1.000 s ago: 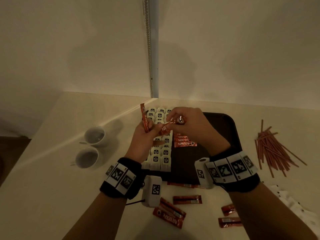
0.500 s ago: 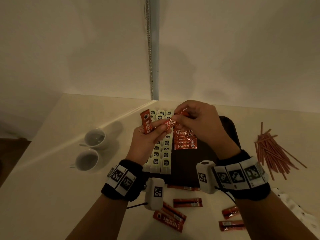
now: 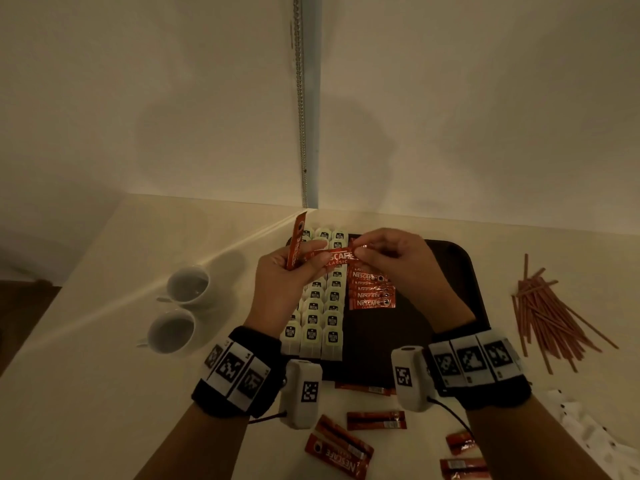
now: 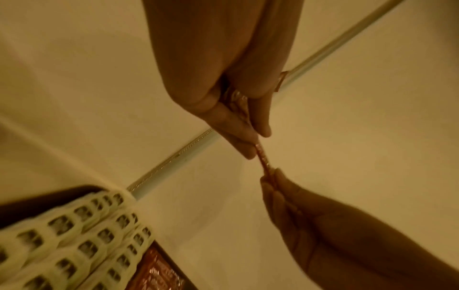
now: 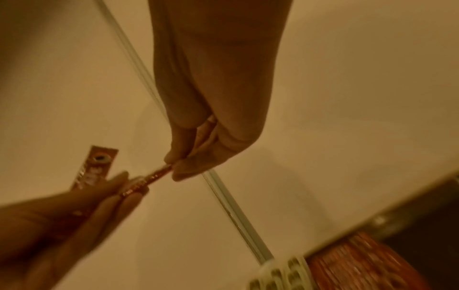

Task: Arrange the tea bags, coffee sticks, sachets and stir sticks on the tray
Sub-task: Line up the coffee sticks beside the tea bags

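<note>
1. Two cups [image 3: 180, 306] sit at 9 o'clock of the tray [image 3: 460, 271], off it and out of the job.
2. Left hand [image 3: 287, 275] is clenched on two coffee sticks: an upright one [image 3: 297, 242] poking up at 12, and one end of a level stick [image 3: 337, 258].
3. Tea bags [image 3: 323, 317] already fill the tray's left side in rows.
4. Right hand [image 3: 394, 259] pinches the other end of the level stick, above the row of coffee sticks [image 3: 372, 294] laid mid-tray.
5. Step, as I read it: right takes the level stick, lays it on that row. Left should let go only once right's pinch is firm; keep the logo up and the ends flush with the row.
6. Loose sticks [image 3: 375, 420] wait on the table at 6.
7. Stir sticks [image 3: 550, 313] lie piled at 3, not yet on the tray.
</note>
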`<state>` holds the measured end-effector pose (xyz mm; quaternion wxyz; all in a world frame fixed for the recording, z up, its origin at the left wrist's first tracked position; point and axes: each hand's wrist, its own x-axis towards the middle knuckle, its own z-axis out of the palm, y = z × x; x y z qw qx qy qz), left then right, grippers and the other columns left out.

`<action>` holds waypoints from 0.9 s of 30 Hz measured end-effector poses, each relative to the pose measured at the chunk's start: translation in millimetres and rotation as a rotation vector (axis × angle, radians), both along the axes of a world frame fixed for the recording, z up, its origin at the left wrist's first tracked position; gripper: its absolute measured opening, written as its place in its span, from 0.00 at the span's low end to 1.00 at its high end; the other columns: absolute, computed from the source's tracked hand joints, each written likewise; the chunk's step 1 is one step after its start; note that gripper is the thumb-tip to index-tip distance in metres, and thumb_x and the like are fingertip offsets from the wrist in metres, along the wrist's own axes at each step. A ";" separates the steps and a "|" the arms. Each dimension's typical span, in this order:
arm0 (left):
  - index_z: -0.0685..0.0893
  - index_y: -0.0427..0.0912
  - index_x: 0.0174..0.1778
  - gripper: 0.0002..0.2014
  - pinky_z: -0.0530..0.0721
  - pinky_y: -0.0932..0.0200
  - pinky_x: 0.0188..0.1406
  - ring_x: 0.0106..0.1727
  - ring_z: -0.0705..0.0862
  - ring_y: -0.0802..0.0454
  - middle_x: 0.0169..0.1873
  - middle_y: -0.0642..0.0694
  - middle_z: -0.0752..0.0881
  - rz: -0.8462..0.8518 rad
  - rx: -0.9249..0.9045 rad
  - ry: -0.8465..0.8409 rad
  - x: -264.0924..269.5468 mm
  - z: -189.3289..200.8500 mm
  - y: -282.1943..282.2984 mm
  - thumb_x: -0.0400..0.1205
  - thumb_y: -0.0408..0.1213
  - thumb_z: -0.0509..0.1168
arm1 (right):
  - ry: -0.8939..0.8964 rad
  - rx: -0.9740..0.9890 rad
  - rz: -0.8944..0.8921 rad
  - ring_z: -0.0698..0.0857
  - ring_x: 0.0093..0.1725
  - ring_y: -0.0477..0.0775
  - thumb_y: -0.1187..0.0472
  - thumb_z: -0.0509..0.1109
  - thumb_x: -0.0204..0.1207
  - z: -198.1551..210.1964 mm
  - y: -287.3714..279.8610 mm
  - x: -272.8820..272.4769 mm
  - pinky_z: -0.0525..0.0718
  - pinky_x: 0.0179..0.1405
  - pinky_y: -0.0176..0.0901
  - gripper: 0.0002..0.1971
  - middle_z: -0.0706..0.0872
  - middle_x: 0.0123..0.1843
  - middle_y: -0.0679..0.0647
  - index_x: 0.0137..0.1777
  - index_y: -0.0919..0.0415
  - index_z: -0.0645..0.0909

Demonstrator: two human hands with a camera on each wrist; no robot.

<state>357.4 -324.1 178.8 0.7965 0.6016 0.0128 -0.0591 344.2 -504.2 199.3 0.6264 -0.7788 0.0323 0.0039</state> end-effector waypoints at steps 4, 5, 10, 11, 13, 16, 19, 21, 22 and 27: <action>0.89 0.48 0.44 0.11 0.86 0.64 0.41 0.40 0.91 0.55 0.35 0.52 0.91 0.031 0.218 -0.127 4.5 5.4 1.8 0.72 0.27 0.75 | 0.106 0.202 0.006 0.89 0.47 0.50 0.67 0.68 0.76 -19.5 -0.6 -1.7 0.87 0.48 0.39 0.08 0.88 0.50 0.56 0.52 0.61 0.84; 0.88 0.51 0.43 0.12 0.86 0.64 0.42 0.40 0.90 0.57 0.34 0.55 0.91 0.032 0.259 -0.151 5.0 6.4 1.7 0.72 0.28 0.75 | 0.125 0.274 0.004 0.89 0.47 0.49 0.68 0.67 0.76 -23.9 0.7 -2.3 0.87 0.48 0.38 0.08 0.88 0.50 0.56 0.53 0.62 0.83; 0.87 0.58 0.45 0.14 0.88 0.56 0.51 0.44 0.90 0.57 0.37 0.58 0.91 0.029 0.418 -0.214 8.6 5.2 3.1 0.72 0.32 0.76 | 0.123 0.372 -0.013 0.88 0.46 0.50 0.67 0.67 0.75 -41.0 3.4 -3.7 0.87 0.48 0.38 0.09 0.89 0.44 0.52 0.53 0.59 0.83; 0.87 0.57 0.45 0.14 0.88 0.54 0.51 0.44 0.90 0.56 0.37 0.57 0.91 0.032 0.421 -0.204 9.9 3.0 3.7 0.72 0.31 0.76 | 0.116 0.360 -0.015 0.88 0.45 0.49 0.68 0.67 0.75 -42.3 3.0 -3.7 0.87 0.46 0.36 0.09 0.89 0.44 0.53 0.53 0.60 0.83; 0.88 0.53 0.47 0.13 0.88 0.53 0.51 0.45 0.91 0.53 0.39 0.52 0.92 0.031 0.397 -0.163 11.5 -2.0 3.9 0.73 0.31 0.76 | 0.106 0.342 -0.011 0.88 0.44 0.47 0.68 0.67 0.75 -42.8 1.1 -3.7 0.86 0.45 0.35 0.08 0.88 0.47 0.56 0.52 0.61 0.83; 0.90 0.43 0.46 0.08 0.88 0.55 0.47 0.44 0.91 0.49 0.40 0.45 0.92 0.021 0.308 -0.075 10.0 -7.4 0.0 0.74 0.29 0.75 | 0.086 0.284 0.023 0.88 0.43 0.47 0.70 0.67 0.75 -38.7 -5.2 -3.1 0.86 0.44 0.34 0.07 0.87 0.47 0.56 0.50 0.60 0.84; 0.88 0.35 0.52 0.08 0.88 0.61 0.40 0.43 0.91 0.46 0.42 0.40 0.91 0.002 0.174 0.071 4.2 -11.2 0.0 0.79 0.32 0.70 | 0.079 0.119 0.033 0.87 0.47 0.54 0.66 0.69 0.75 -43.5 -19.9 -3.6 0.87 0.49 0.44 0.05 0.87 0.48 0.59 0.48 0.57 0.84; 0.86 0.39 0.55 0.11 0.89 0.58 0.38 0.36 0.90 0.44 0.37 0.41 0.90 -0.020 0.212 0.121 0.3 -15.4 7.4 0.82 0.40 0.66 | 0.111 0.008 -0.015 0.87 0.50 0.55 0.65 0.70 0.75 -56.2 -35.8 -4.6 0.86 0.51 0.47 0.05 0.86 0.50 0.59 0.49 0.57 0.83; 0.86 0.42 0.55 0.12 0.88 0.58 0.34 0.31 0.88 0.45 0.31 0.43 0.88 -0.032 0.260 0.122 -1.6 -18.9 13.5 0.83 0.44 0.64 | 0.131 -0.086 -0.038 0.86 0.50 0.50 0.64 0.70 0.76 -64.5 -44.4 -5.4 0.85 0.51 0.43 0.04 0.86 0.50 0.55 0.49 0.56 0.82; 0.80 0.42 0.51 0.14 0.68 0.67 0.19 0.19 0.69 0.62 0.19 0.57 0.71 -0.108 0.399 0.194 -12.4 -33.9 35.4 0.87 0.47 0.55 | 0.265 -0.422 -0.011 0.80 0.52 0.42 0.66 0.69 0.76 -111.4 -76.5 -14.3 0.79 0.59 0.43 0.06 0.82 0.50 0.43 0.48 0.54 0.81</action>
